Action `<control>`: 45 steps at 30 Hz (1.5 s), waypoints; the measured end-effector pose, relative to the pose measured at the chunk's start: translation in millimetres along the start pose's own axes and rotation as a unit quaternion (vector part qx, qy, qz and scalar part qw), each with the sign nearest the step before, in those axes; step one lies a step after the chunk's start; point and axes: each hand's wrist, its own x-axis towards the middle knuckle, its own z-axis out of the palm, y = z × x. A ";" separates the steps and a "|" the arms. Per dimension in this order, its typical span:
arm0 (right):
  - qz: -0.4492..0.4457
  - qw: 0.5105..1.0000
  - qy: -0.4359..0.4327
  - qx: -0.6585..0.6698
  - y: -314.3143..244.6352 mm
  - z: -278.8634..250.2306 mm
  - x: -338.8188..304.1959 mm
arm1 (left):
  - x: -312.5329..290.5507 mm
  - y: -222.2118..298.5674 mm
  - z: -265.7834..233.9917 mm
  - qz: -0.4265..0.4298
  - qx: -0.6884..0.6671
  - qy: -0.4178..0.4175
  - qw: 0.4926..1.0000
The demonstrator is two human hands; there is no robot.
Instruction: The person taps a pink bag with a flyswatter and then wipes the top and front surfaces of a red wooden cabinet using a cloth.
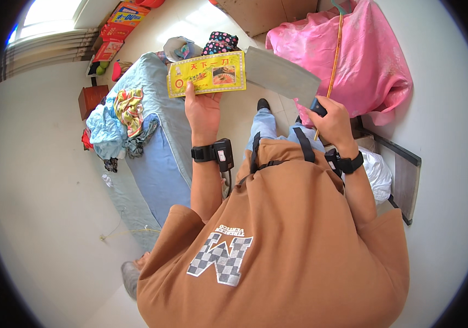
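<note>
Head view — right fingers (329,104) wrap cleaver handle (317,107), left fingers (190,92) pinch yellow packet (206,73) from below.

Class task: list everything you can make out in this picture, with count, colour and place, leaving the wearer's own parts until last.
Cleaver: one, grey blade, dark handle, right hand
Flat packet: one, yellow, left hand, at the blade's far end
Pink cloth: one, upper right
Stick: one, yellow-brown, before the cloth
Bed: one, blue cover, left
Clothes: several, mixed colours, on the bed
Dotted bundle: one, black, behind the packet
Boxes: several, mostly red, upper left
Plastic bag: one, white, right
Another person's hair: grey, lower left
Wrist devices: two, black, one per wrist
Shirt: one, brown, centre
Left hand, right hand: two, bare, upper centre
</note>
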 end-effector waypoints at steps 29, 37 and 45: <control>-0.040 0.997 -0.007 0.065 -6.9 19.8 -12.2 | -27.8 -78.8 51.7 -0.092 0.124 -0.117 0.981; 0.060 0.993 0.078 0.068 14.1 -2.9 -52.2 | -35.9 -103.8 89.2 -0.208 0.202 -0.251 0.924; 0.192 0.951 0.213 0.111 30.1 -27.1 -132.9 | -70.1 -152.6 135.9 -0.320 0.415 -0.403 0.750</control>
